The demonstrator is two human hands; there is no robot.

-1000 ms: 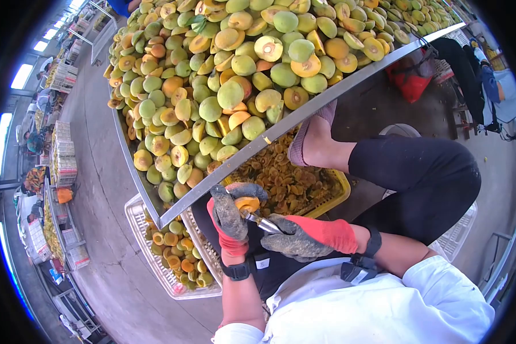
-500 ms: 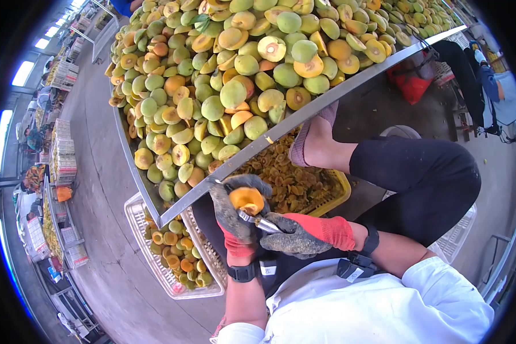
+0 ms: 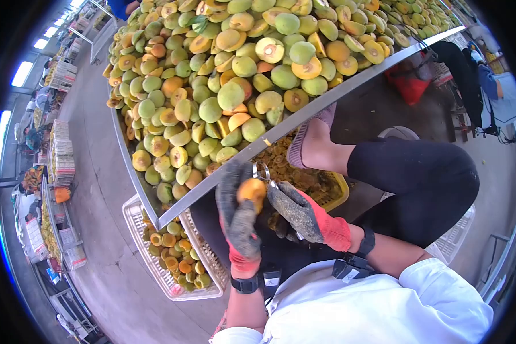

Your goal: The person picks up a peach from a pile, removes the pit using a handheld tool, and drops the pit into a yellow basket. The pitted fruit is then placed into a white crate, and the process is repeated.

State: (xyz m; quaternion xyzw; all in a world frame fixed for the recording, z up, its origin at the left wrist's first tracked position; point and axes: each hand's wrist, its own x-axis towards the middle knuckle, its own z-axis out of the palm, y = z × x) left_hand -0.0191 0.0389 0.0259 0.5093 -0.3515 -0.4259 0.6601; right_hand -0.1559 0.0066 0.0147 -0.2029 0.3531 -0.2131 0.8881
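My left hand (image 3: 235, 221), in a grey and red glove, is closed round an orange-fleshed fruit half (image 3: 252, 192), slightly blurred. Beside it, my right hand (image 3: 301, 213), gloved alike, grips a metal coring tool (image 3: 261, 170), whose ring-shaped end points up and away from me, just above the fruit. Both hands are over my lap, below the metal edge of the tray (image 3: 304, 117). Green and orange halved fruits (image 3: 231, 96) are heaped on that tray.
Under the tray is a yellow crate (image 3: 339, 195) with brown-orange scraps. A white basket (image 3: 141, 243) of fruit halves stands at lower left. Another person (image 3: 493, 86) is at upper right, and a blue sleeve (image 3: 119, 8) shows at top left.
The tool has come out of the fruit half and its ring end has swung upward. My left hand has turned with the fruit, and my right hand has tilted upward.
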